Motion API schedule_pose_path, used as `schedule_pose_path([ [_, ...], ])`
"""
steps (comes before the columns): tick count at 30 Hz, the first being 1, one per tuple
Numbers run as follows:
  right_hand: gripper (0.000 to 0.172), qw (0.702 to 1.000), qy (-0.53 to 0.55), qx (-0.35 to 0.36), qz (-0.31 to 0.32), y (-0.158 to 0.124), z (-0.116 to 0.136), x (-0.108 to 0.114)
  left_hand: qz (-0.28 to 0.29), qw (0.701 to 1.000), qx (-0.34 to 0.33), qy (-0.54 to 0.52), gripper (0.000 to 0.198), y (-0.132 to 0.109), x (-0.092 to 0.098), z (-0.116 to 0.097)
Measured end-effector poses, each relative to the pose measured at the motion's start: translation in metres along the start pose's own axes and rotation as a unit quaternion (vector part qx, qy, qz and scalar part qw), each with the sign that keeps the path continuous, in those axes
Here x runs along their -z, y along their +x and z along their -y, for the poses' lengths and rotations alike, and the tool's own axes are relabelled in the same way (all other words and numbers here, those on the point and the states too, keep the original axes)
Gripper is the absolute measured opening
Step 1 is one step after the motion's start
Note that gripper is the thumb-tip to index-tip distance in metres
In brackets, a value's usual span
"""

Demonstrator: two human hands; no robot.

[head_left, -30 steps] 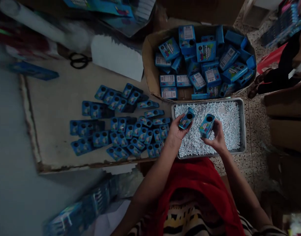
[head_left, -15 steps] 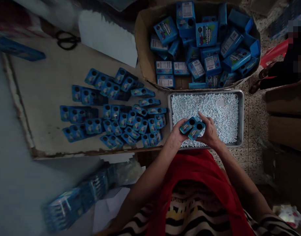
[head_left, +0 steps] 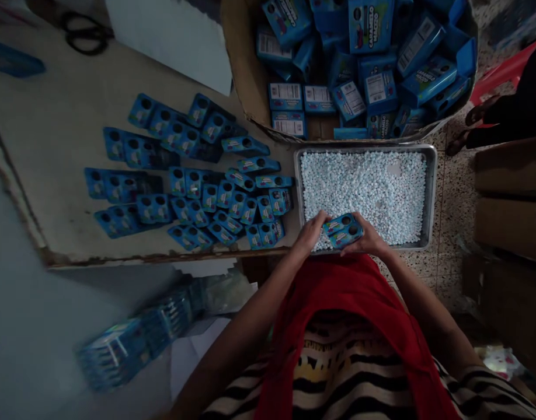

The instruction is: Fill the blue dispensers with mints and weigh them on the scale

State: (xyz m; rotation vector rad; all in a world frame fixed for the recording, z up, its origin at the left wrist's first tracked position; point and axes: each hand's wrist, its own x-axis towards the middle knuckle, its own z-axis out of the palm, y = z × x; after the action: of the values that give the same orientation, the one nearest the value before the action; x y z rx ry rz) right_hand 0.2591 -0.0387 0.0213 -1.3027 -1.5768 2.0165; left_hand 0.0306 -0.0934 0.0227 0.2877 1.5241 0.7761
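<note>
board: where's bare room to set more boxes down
Bare: the strip of board between scissors, white sheet and box rows, and the band left of the rows to the board's edge. Crowded: rows run up to the tray; tray and carton are full. The left hand and right hand hold two boxes.

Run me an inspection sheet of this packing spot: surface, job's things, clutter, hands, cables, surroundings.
Surface: worn pale board with a chipped near edge; a metal tray sits beside its right edge.
Job's things: two small blue boxes held side by side, holes up, over the tray's white pellets; rows of like boxes lie on the board; a carton holds more.
Clutter: scissors, white sheet, wrapped blue bundle.
Grippers: left hand and right hand both grip the pair.
Cables: nothing seen.
Surroundings: speckled floor, brown cartons at right.
</note>
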Motion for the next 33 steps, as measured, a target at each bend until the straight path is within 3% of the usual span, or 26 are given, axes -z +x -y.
schedule_pose_path([
  [2,0.110,0.994,0.082,-0.061,-0.033,-0.002,-0.007,-0.005,0.017,0.999,-0.040,-0.024,0.088,-0.011,0.010,0.002],
  [4,0.108,0.985,0.134,-0.099,-0.046,0.001,-0.011,-0.011,0.038,0.995,-0.063,-0.069,0.097,-0.020,0.006,0.006],
  [7,0.106,0.983,0.148,-0.101,-0.051,0.006,-0.020,-0.024,0.032,0.995,-0.025,-0.094,0.107,-0.027,-0.024,0.013],
  [10,0.113,0.985,0.122,-0.091,-0.079,0.006,-0.031,-0.034,-0.007,0.996,-0.007,-0.088,0.093,-0.024,-0.049,0.016],
  [12,0.119,0.992,0.079,-0.069,-0.076,0.008,-0.032,-0.030,-0.008,0.997,-0.017,-0.077,0.089,-0.019,-0.046,0.013],
  [14,0.119,1.000,-0.005,-0.014,-0.020,0.021,-0.025,-0.013,0.000,0.998,-0.028,-0.057,0.087,-0.013,-0.027,0.008],
  [16,0.103,0.990,-0.114,0.067,0.053,0.051,-0.010,0.008,-0.024,0.998,-0.050,-0.015,0.086,-0.009,0.000,0.001],
  [17,0.085,0.977,-0.165,0.108,0.075,0.072,-0.002,0.017,-0.046,0.997,-0.064,0.010,0.084,-0.008,0.012,-0.002],
  [20,0.043,0.931,-0.322,0.173,0.010,0.149,0.017,0.020,-0.075,0.994,-0.067,0.047,0.077,-0.004,0.036,-0.011],
  [22,0.034,0.885,-0.427,0.179,0.053,0.192,0.017,0.006,-0.063,0.996,-0.042,0.050,0.077,-0.003,0.038,-0.012],
  [24,0.037,0.845,-0.489,0.199,0.082,0.213,0.007,-0.010,-0.069,0.995,-0.027,0.066,0.078,-0.001,0.036,-0.012],
  [26,0.042,0.828,-0.516,0.204,0.079,0.210,-0.006,-0.018,-0.096,0.987,-0.031,0.122,0.076,0.002,0.034,-0.014],
  [28,0.044,0.830,-0.521,0.189,0.066,0.186,-0.015,-0.014,-0.129,0.961,-0.036,0.241,0.073,0.007,0.033,-0.020],
  [31,0.040,0.845,-0.508,0.153,0.070,0.138,-0.019,0.013,-0.138,0.890,-0.012,0.435,0.075,0.019,0.029,-0.038],
  [33,0.041,0.865,-0.479,0.142,0.039,0.110,-0.020,0.045,-0.098,0.853,0.007,0.513,0.076,0.030,0.021,-0.050],
])
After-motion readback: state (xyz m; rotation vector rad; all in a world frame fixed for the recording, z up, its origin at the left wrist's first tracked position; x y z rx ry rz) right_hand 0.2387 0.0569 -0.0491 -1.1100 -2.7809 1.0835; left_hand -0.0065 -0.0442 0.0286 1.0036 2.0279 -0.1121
